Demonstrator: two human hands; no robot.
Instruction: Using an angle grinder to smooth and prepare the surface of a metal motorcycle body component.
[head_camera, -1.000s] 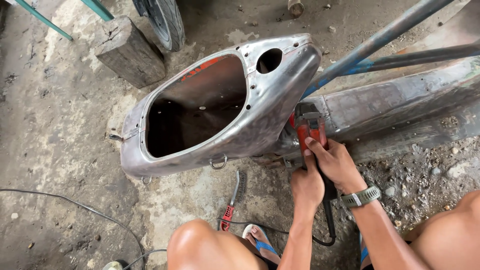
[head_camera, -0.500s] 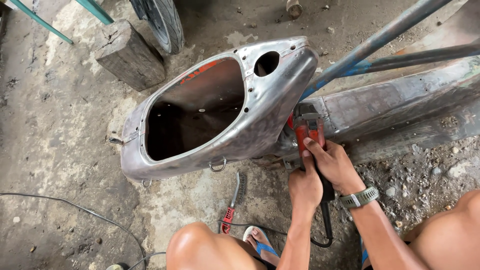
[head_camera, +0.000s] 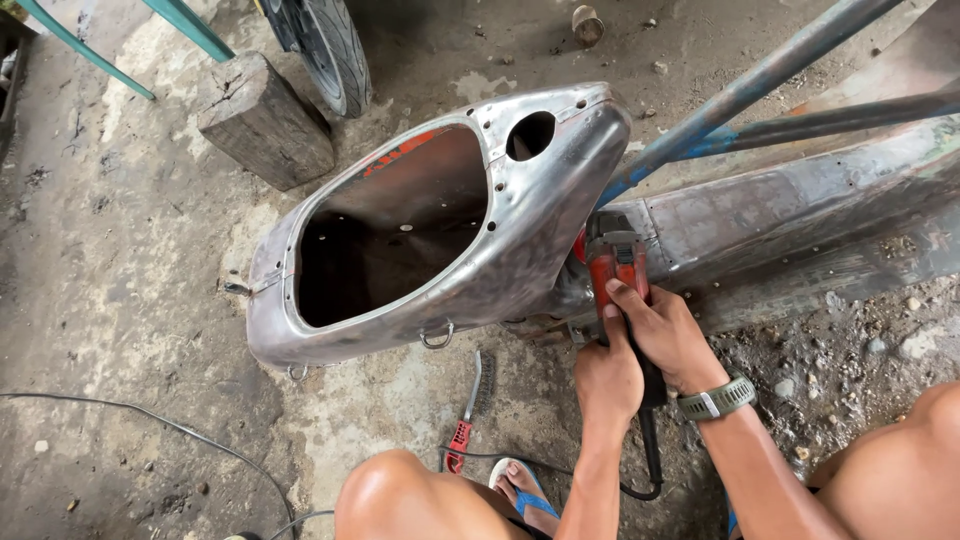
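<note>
Grinder (head_camera: 618, 262): red and black. Scooter body shell (head_camera: 520, 250): bare grey metal with red paint traces. Wire brush (head_camera: 468, 410): red handle; watch (head_camera: 716, 399): olive green.

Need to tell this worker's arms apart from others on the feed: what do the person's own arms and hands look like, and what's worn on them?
Both arms are bare, with no sleeves and no gloves. The left hand wears nothing visible. The right hand has a wristwatch just behind it, with an olive-green strap and a pale buckle. No rings or markings are visible on the fingers.
</note>
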